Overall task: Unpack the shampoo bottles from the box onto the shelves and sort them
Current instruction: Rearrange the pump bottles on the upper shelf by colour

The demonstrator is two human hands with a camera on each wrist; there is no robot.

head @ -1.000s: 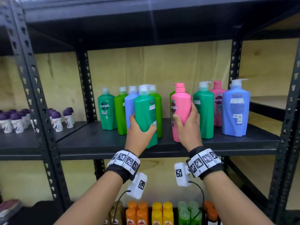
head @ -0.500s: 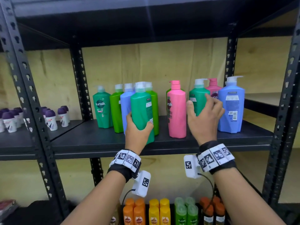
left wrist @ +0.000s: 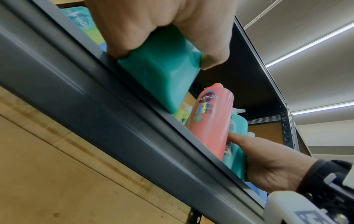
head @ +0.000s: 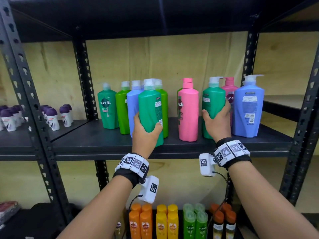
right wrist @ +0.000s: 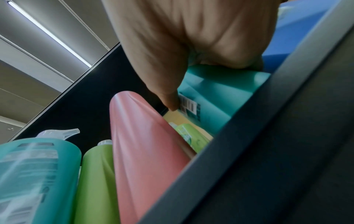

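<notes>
Head view: left hand point(head: 146, 135) wraps the lower body of a tall teal-green plastic pump bottle point(head: 150, 109) at the front edge of the black metal shelf point(head: 103, 144), base tipped off the lip per left wrist cam, prob. mid-move for sorting. Right hand point(head: 216, 123) grips a second teal-green pump bottle point(head: 213, 100) low down, thumb on its left side, prob. to bring like colours together. Pink pump bottle point(head: 188, 109) stands between them, w/ a blue pump bottle point(head: 248, 106) toward the shelf's right end. Lime, blue & green bottles cluster behind the left one. Plywood back wall point(head: 172, 57); small orange, yellow & green bottles on the shelf below. Box not in view.
</notes>
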